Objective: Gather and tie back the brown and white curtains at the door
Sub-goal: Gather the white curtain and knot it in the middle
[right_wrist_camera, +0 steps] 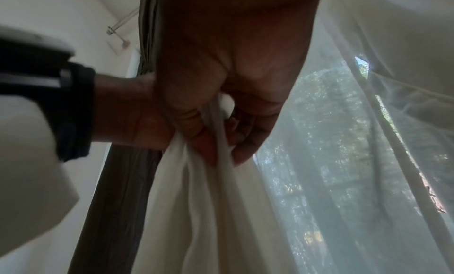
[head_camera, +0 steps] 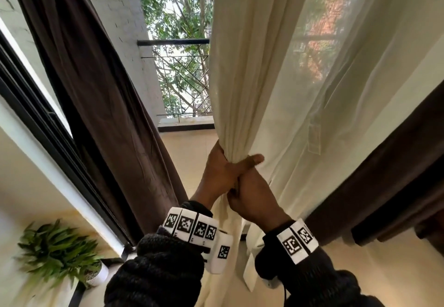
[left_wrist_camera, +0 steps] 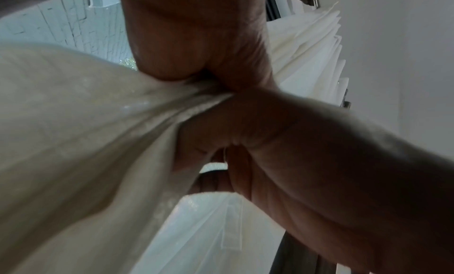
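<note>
The white curtain point(head_camera: 264, 78) hangs at the right of the open door, bunched into a narrow bundle at waist height. My left hand point(head_camera: 223, 169) grips that bundle, thumb across its front. Just below, my right hand point(head_camera: 252, 196) holds the same cloth, touching the left hand. In the right wrist view the right hand's fingers point(right_wrist_camera: 245, 138) pinch folds of the white curtain point(right_wrist_camera: 209, 210). In the left wrist view my left hand point(left_wrist_camera: 196, 45) squeezes the white curtain point(left_wrist_camera: 73, 123). One brown curtain point(head_camera: 96, 90) hangs loose at the left, another brown curtain point(head_camera: 384, 181) behind the white one at the right.
A black door frame point(head_camera: 48, 124) runs along the left. Beyond the opening lie a tiled balcony floor and a metal railing point(head_camera: 182, 42) with trees behind. A potted plant point(head_camera: 60, 256) stands on the floor at the lower left.
</note>
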`<state>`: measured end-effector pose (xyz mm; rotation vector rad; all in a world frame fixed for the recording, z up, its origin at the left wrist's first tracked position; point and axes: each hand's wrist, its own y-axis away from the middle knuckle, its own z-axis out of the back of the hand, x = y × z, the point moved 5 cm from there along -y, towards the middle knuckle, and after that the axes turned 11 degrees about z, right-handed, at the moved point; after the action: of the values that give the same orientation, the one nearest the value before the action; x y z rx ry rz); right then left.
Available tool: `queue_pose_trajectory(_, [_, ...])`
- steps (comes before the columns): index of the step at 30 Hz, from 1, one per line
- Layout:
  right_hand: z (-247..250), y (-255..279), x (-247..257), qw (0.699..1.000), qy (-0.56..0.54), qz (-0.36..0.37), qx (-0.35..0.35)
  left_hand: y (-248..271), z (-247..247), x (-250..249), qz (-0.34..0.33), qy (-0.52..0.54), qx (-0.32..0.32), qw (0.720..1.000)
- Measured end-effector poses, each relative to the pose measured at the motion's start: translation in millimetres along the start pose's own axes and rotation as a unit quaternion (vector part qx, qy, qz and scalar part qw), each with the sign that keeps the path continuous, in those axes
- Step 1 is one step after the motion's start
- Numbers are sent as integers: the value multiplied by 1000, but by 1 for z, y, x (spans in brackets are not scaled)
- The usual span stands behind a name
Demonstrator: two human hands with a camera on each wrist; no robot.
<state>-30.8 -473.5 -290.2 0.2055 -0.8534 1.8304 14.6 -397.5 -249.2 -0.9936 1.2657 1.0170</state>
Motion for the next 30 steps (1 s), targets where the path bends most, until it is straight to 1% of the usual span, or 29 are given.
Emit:
queue_pose_trajectory(1, [3, 0, -1, 999, -35, 16, 27, -1, 4, -1, -6, 10, -15, 1000])
queue_pose_trajectory(2, [9, 1, -2, 996, -83, 21, 36, -1, 9, -4, -14, 26, -21, 999])
queue_pose_trajectory(3, [19, 1, -4, 990, -143, 8, 15, 0, 14, -6, -13, 41, -28, 999])
queue_pose_trajectory(4, [32, 1, -9, 978, -204, -8, -47, 0, 20, -9, -6, 56, -28, 998])
queue_pose_trajectory(5, [46, 2, -17, 960, -244, -26, -136, -1, 25, -8, 8, 67, -27, 997])
queue_pose_trajectory(6, [57, 5, -27, 941, -258, -52, -214, -1, 28, -8, 23, 73, -12, 997])
queue_pose_trajectory(7, [62, 5, -36, 930, -258, -84, -247, -1, 29, -7, 43, 79, 8, 996])
queue_pose_trajectory(8, [62, 2, -41, 923, -284, -113, -235, -1, 29, -7, 63, 85, 32, 994])
queue_pose_trajectory(9, [58, -2, -45, 912, -332, -137, -198, 0, 28, -8, 82, 91, 56, 991])
queue_pose_trajectory(11, [50, -9, -44, 878, -442, -135, -124, 3, 22, -11, 97, 97, 94, 986])
queue_pose_trajectory(12, [49, -11, -42, 869, -466, -127, -110, 4, 20, -12, 93, 93, 101, 986])
queue_pose_trajectory(13, [51, -12, -38, 871, -463, -118, -114, 5, 19, -14, 87, 88, 99, 987])
queue_pose_trajectory(15, [55, -10, -39, 892, -404, -111, -168, 5, 20, -15, 66, 64, 65, 994])
queue_pose_trajectory(18, [63, 2, -44, 923, -248, -106, -273, 1, 23, -12, 25, 34, -2, 999])
queue_pose_trajectory(20, [63, 14, -35, 936, -144, -91, -309, 2, 19, -12, 7, 27, -24, 999])
queue_pose_trajectory(21, [58, 17, -27, 944, -105, -75, -303, 4, 14, -13, 0, 27, -22, 999])
queue_pose_trajectory(22, [50, 18, -17, 955, -74, -50, -282, 6, 8, -14, -7, 25, -13, 1000])
queue_pose_trajectory(24, [30, 16, -3, 975, -42, -9, -216, 10, -2, -12, -17, 19, 7, 1000])
queue_pose_trajectory(25, [23, 15, 0, 981, -40, 5, -191, 11, -5, -11, -21, 19, 13, 1000])
queue_pose_trajectory(28, [16, 10, 4, 987, -74, 55, -132, 11, -4, -11, -16, 25, 11, 999])
queue_pose_trajectory(30, [20, 11, 7, 984, -149, 68, -73, 8, 3, -14, -11, 39, 1, 999])
